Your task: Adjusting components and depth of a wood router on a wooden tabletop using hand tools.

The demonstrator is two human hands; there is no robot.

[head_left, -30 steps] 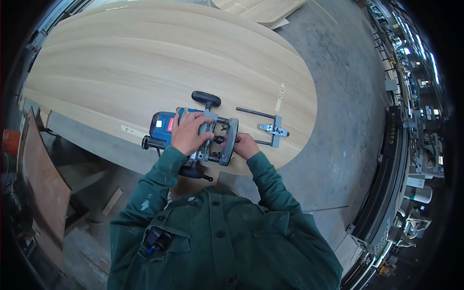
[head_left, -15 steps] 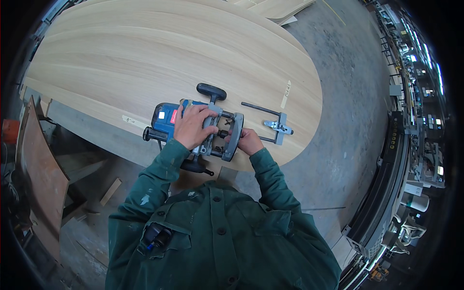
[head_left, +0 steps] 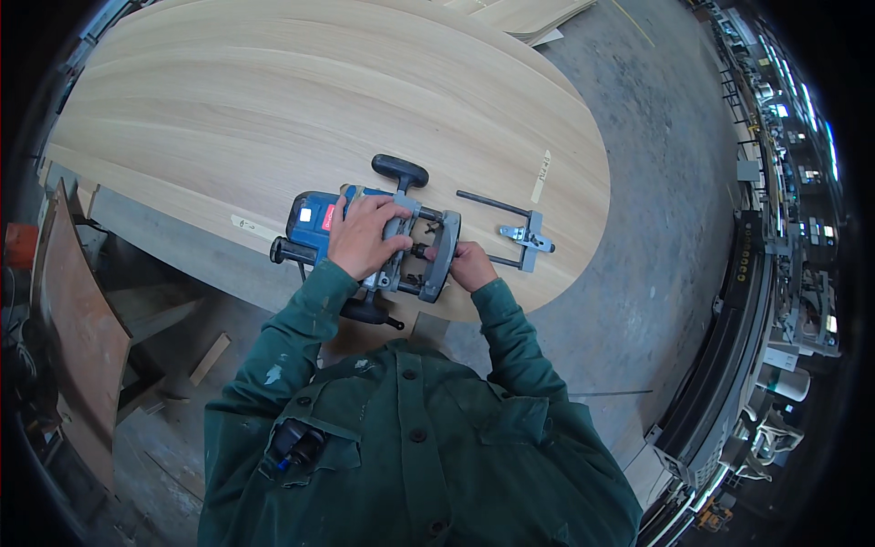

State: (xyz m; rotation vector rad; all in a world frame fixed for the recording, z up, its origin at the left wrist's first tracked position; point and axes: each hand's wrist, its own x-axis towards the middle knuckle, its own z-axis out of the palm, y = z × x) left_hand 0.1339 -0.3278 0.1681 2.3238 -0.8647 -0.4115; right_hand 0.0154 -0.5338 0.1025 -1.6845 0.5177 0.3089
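Router (head_left: 313, 240): lies sideways at the wooden panel (head_left: 237, 109)'s near edge.
Left hand (head_left: 362, 239): we clasp the router.
Right hand (head_left: 473, 266): we reach into the base (head_left: 445, 259); grip hidden.
Edge guide (head_left: 535, 221): detached, toward the panel's right end.
Collet (head_left: 418, 251): whether tightened, we cannot tell.

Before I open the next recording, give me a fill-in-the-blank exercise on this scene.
The left hand lies on a power tool with a ____ housing.
The right hand is at the tool's grey base; both sleeves are ____.
A metal frame with ____ rods rests on the wooden panel.
In the picture, the frame is ____ of the tool.
Missing words: blue; green; two; right.
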